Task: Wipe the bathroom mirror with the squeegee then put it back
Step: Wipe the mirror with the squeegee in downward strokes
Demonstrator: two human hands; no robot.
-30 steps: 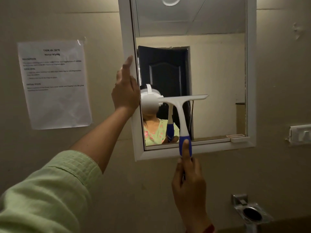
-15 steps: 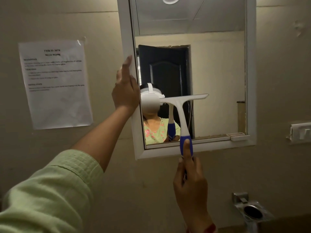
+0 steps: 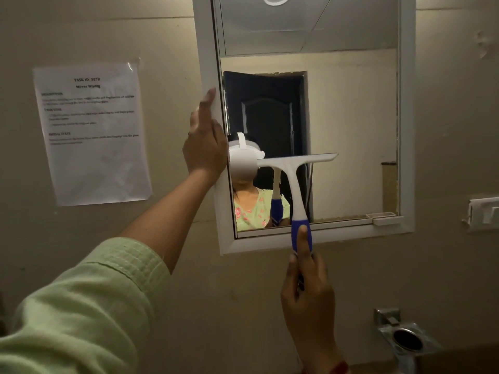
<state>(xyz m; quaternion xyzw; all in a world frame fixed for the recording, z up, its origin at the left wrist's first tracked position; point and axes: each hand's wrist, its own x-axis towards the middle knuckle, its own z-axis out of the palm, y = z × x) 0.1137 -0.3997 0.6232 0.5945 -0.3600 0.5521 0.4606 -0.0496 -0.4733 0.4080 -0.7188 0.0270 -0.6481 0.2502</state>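
A white-framed mirror hangs on the beige wall. The squeegee has a white blade and neck and a blue grip; its blade lies level against the lower middle of the glass. My right hand is shut on the blue grip from below, thumb pressed up along it. My left hand rests flat on the mirror's left frame edge, fingers pointing up, holding nothing. The glass reflects a person, the squeegee and a dark door.
A printed paper sheet is taped to the wall left of the mirror. A metal holder with a round ring is fixed low right. A white switch plate sits at the right edge. A small white ledge juts from the frame's bottom right.
The squeegee and my right hand stay almost still, shifting barely on the glass. My left hand keeps its place on the frame.
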